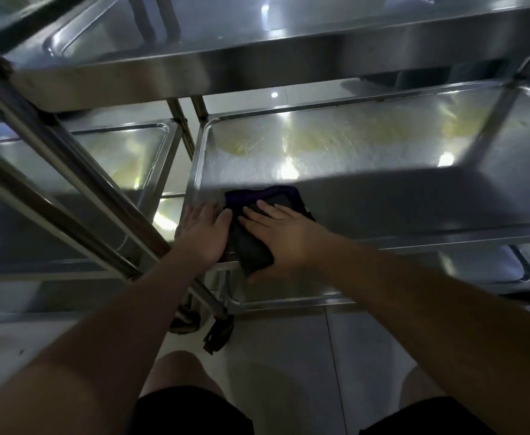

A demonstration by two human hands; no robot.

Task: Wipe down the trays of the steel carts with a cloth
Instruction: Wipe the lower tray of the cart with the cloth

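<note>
Steel cart trays, one under a dark cloth and two hands.
Both hands lie flat with fingers straight: the right hand (281, 237) presses the folded dark cloth (254, 246) at the near left corner of the middle tray (383, 158); the left hand (202, 232) rests beside it, its thumb touching the cloth's edge, gripping nothing.
</note>
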